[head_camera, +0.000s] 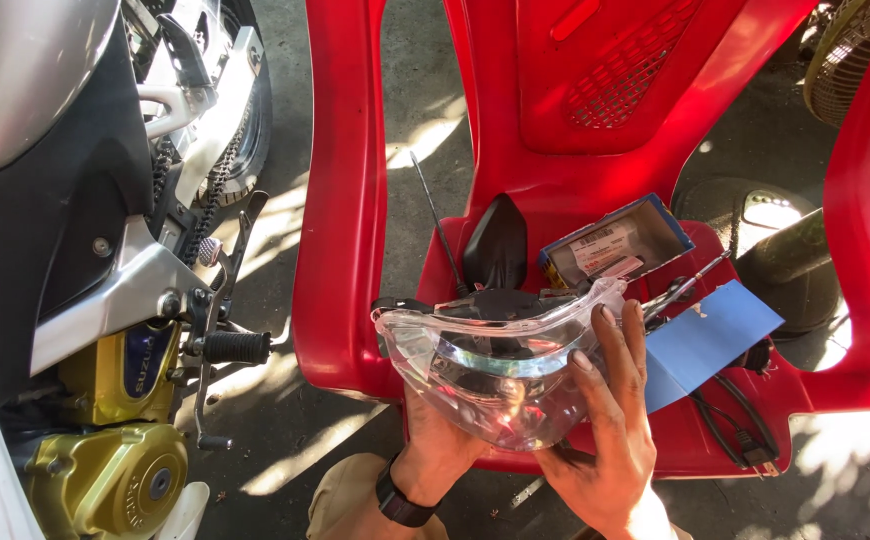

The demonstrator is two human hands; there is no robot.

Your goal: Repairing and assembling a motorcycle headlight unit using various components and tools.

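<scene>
Directly below the camera: a person holds a clear, curved plastic lamp lens with a dark housing behind it (500,365) in both bare hands, over the seat of a red plastic chair (355,250).
Left hand: the left hand (435,450), a dark watch on its wrist, cups the lens from underneath at 6 o'clock, bearing its weight; fingers are hidden behind the plastic.
Right hand: the right hand (610,430) grasps the lens's edge at 4 o'clock, fingers spread flat up the outer face, likely steadying it so the clear front tilts toward the viewer.
Lens position: held just above the chair seat's front edge, not resting on it as far as can be seen.
Chair seat: serves as a work surface, keeping small parts off the ground.
At 12 o'clock from the lens: a black teardrop-shaped mirror on a thin stalk (497,245).
At 1 o'clock: an open blue cardboard box (615,245), and metal hand tools (680,290) just beside it.
At 3 o'clock: a blue paper sheet (710,340) with black cable (735,425) trailing beneath.
At 9 o'clock: a parked motorcycle with silver frame and gold engine cover (105,470), well apart from the hands.
</scene>
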